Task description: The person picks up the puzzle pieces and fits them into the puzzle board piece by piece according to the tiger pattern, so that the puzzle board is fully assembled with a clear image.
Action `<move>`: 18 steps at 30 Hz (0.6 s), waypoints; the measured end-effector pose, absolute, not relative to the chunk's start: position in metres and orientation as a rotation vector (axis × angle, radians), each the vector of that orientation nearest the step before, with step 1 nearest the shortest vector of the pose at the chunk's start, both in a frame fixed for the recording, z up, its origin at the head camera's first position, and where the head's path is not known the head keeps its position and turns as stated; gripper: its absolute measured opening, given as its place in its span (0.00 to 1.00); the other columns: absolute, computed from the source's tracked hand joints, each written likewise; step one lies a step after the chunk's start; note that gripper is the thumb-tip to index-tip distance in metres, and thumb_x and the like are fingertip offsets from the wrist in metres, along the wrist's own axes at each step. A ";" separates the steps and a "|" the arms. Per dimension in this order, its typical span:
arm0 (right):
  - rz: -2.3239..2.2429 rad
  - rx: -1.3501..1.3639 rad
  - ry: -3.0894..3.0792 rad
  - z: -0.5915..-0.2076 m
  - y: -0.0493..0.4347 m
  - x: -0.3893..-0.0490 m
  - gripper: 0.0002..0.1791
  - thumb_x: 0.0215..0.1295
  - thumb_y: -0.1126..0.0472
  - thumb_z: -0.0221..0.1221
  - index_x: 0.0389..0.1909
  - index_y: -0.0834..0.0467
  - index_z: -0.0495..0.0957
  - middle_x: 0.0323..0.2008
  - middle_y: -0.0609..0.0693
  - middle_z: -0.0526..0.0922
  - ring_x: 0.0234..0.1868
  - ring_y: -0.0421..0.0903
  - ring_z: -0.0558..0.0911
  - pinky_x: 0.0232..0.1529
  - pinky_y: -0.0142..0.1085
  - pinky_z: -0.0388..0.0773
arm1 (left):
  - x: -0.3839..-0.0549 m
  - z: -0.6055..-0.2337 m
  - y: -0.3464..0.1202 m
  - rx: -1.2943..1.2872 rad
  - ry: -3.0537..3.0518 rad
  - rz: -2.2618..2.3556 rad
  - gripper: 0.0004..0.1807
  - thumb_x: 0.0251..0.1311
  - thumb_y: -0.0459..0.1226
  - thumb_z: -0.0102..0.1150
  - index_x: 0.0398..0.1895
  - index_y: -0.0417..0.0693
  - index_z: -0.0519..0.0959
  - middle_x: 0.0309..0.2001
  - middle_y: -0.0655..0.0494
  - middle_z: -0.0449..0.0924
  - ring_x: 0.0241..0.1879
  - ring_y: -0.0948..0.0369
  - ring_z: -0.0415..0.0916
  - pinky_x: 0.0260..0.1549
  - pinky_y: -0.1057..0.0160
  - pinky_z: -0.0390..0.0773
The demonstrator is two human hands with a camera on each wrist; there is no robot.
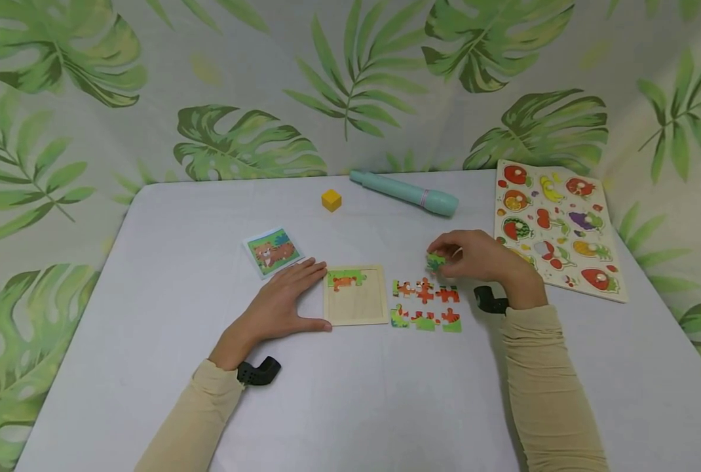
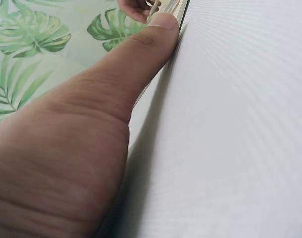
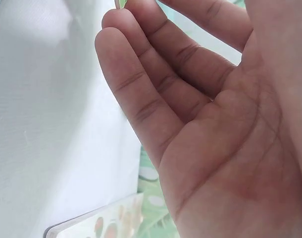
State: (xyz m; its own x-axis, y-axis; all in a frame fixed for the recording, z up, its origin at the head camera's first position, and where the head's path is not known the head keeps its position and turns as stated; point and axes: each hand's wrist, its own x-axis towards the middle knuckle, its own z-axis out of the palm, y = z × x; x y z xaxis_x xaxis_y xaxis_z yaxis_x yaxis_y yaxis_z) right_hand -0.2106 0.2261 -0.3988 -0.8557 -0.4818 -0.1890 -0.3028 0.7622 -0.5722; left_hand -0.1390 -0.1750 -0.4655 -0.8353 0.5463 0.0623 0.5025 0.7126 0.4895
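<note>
My right hand [image 1: 477, 255] pinches a green jigsaw puzzle piece [image 1: 435, 262] above the table; in the right wrist view only a sliver of that piece [image 3: 122, 4] shows at the fingertips. Below it, several loose orange-and-green puzzle pieces [image 1: 425, 290] lie in two rows. Left of these is a square wooden puzzle tray [image 1: 356, 311], with joined pieces [image 1: 344, 280] along its upper left. My left hand [image 1: 280, 305] lies on the table with thumb and fingers spread, touching the tray's left edge. In the left wrist view its thumb [image 2: 141, 44] extends to the tray's side.
A picture card with a bear [image 1: 274, 252] lies behind my left hand. Farther back are a yellow cube [image 1: 331, 200] and a mint-green tube-shaped thing [image 1: 403, 191]. The wooden fruit board [image 1: 557, 229] lies at the right, close to my right wrist.
</note>
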 end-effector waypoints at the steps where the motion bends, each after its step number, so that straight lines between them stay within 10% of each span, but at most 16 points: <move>1: -0.775 -0.605 2.632 -0.398 0.226 -0.210 0.19 0.61 0.65 0.68 0.54 0.58 0.84 0.44 0.51 0.85 0.45 0.48 0.80 0.49 0.43 0.79 | -0.139 -0.465 -0.175 0.868 2.826 0.769 0.59 0.49 0.66 0.74 0.80 0.49 0.63 0.80 0.57 0.59 0.81 0.54 0.50 0.78 0.44 0.53; 18: -0.840 -0.661 2.577 -0.393 0.213 -0.206 0.20 0.60 0.66 0.68 0.54 0.57 0.84 0.47 0.50 0.85 0.48 0.48 0.80 0.55 0.46 0.81 | -0.138 -0.467 -0.173 0.878 2.832 0.773 0.58 0.50 0.66 0.73 0.80 0.49 0.63 0.80 0.57 0.59 0.81 0.53 0.51 0.78 0.43 0.54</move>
